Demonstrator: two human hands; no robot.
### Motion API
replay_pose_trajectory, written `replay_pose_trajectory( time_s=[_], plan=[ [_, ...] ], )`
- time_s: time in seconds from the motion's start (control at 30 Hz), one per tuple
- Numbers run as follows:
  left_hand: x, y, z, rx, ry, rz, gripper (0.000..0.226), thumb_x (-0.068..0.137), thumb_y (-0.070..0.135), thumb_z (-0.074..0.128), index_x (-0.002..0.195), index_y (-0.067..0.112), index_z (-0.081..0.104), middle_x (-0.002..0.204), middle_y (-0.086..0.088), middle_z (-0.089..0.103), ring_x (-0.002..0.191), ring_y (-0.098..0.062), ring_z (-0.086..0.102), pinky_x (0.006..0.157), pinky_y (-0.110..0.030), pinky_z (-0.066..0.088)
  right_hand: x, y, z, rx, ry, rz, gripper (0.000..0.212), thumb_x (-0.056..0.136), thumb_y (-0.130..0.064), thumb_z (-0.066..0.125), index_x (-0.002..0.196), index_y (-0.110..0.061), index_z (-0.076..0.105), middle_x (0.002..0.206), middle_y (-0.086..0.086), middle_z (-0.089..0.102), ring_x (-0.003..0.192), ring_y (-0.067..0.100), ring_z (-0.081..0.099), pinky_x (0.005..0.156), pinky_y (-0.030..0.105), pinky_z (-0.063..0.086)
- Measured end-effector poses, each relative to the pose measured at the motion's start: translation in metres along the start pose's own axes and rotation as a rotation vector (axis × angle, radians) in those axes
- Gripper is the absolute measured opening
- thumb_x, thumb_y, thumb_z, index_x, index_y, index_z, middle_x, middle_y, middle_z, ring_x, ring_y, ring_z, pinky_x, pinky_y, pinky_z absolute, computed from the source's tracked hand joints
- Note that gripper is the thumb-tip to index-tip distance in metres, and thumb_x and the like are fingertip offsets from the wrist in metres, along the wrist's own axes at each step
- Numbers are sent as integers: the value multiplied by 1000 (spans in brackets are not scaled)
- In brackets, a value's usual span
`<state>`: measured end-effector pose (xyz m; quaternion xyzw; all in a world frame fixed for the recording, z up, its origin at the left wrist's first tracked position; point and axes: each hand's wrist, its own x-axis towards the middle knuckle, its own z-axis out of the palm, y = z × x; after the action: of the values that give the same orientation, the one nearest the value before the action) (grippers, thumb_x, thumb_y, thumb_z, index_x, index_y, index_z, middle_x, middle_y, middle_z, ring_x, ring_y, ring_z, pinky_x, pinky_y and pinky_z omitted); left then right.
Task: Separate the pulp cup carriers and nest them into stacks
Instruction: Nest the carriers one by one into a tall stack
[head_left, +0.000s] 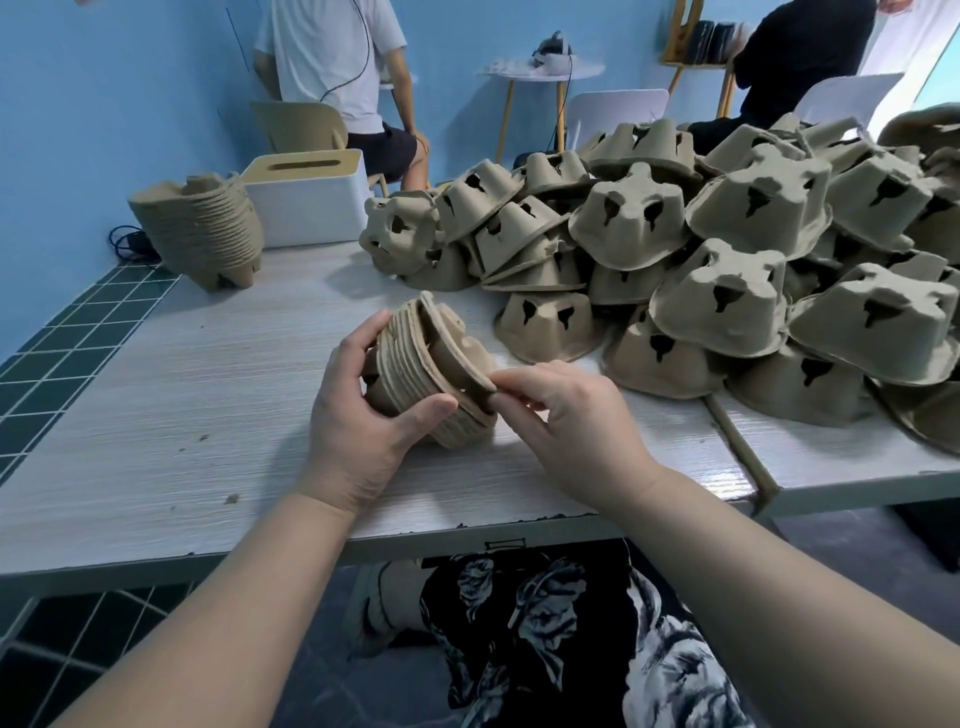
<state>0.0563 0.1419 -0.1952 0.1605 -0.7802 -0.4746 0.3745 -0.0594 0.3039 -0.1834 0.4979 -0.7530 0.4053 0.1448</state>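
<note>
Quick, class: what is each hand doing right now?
Left hand: holding the nested stack of pulp cup carriers.
Right hand: pinching the rim of the outermost carrier.

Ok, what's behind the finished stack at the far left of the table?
Behind the finished stack is blue wall and a dark coiled cable at its left; a white box stands beside it. Whatever is directly behind is covered.

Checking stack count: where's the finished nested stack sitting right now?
Head view, far left of the table: the finished stack stands beside the white box, apart from the loose pile.
</note>
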Motion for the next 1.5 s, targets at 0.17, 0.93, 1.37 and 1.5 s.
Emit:
replay_pose_trajectory(
  time_s=[0.17,0.93,1.37,1.5],
  plan=[
    [-1,4,5,-4,-16,-12,90,51,63,79,131,42,43,135,4,55,120,-3,54,101,-22,46,2,-1,0,31,-94,4,20,88,-28,56,97,-18,72,75,-3,67,70,18,58,65,40,50],
    [-2,31,83,-101,-169,-8,98,43,83,76,129,50,40,134,6,54,120,-1,53,99,-16,45,10,69,-133,-514,230,364,59,78,-39,72,131,-18,55,138,6,48,122,32,37,101,29,28],
    [-4,29,85,-128,-150,-8,95,45,82,77,129,52,43,132,3,59,120,-10,57,93,-14,47,8,88,-131,-667,-113,325,99,69,-43,76,150,-29,20,154,0,26,133,32,20,104,43,32],
    [-5,29,85,-135,-141,-14,95,44,82,77,128,52,44,133,2,59,121,-10,57,95,-18,48,9,90,-135,-621,-107,278,97,67,-38,78,149,-28,27,141,1,39,129,33,23,100,45,36]
  ],
)
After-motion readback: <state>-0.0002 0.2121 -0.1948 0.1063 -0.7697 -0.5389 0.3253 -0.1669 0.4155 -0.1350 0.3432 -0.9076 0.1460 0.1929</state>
